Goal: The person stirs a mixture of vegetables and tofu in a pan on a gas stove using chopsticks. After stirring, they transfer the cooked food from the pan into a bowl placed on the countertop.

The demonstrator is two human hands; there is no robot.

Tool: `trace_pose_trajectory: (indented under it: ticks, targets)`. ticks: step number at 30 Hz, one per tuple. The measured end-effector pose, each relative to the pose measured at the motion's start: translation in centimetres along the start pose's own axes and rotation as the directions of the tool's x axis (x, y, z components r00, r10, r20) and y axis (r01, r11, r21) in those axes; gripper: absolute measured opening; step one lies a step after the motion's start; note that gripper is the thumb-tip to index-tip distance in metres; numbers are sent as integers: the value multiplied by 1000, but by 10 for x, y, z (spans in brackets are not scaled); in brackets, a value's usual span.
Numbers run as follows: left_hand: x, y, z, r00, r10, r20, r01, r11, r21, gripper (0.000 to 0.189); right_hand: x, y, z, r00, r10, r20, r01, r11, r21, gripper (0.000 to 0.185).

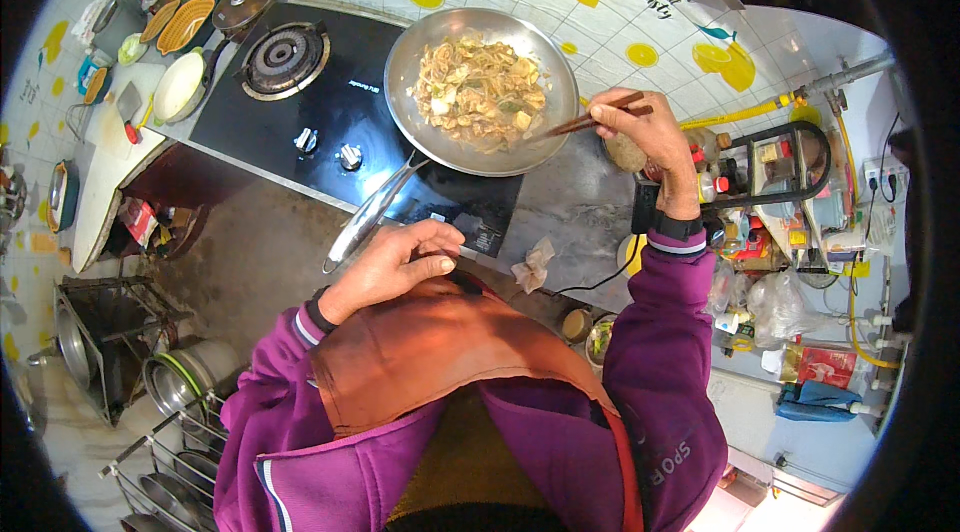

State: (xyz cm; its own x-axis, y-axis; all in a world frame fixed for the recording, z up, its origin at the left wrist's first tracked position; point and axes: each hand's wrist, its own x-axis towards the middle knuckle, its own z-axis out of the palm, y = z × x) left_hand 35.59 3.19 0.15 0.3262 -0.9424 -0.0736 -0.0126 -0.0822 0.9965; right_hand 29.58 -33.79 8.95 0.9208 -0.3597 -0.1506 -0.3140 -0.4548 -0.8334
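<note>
A steel frying pan [411, 128] stands over the right side of the black glass gas cooktop [259, 142]. Inside it lies a heap of stir-fried noodles [480, 93] with vegetable pieces. My right hand [637, 123] grips a pair of brown chopsticks [574, 128], their tips dipping inside the pan's right edge near the food. In front of my orange apron [450, 337], my left hand [401, 262] hovers with its fingers loosely bent and nothing in them. It is close to the pan's shiny handle [371, 217] but does not appear to grip it.
Left of the cooktop's bare burner [285, 59] sit a cream pan [180, 85], an orange basket [186, 23] and a cleaver [130, 102]. Bottles and a shelf rack [787, 179] crowd the right side, where a yellow gas hose [739, 114] runs. A crumpled tissue [534, 265] lies at the counter edge.
</note>
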Motion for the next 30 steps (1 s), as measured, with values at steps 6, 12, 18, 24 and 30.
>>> trace_pose_trajectory:
  ticks: [6,12,18,24,30]
  targets:
    - [3,-1,3,1000,-12,13,12,1000,-28,31,14,19,40,943,-322,-87,325,945,19,22]
    - [3,0,3,999,-12,32,13,1000,-22,32,26,33,42,917,-111,-382,184,970,160,26]
    - [0,-1,-1,1000,-20,2,20,999,-40,31,0,34,39,897,-28,-441,103,984,146,23]
    - [4,-2,0,1000,-23,20,23,1000,-15,31,-2,42,76,917,-8,-398,147,936,319,21]
    - [1,-4,-3,999,-45,18,45,999,5,32,27,55,37,807,9,-590,188,944,272,21]
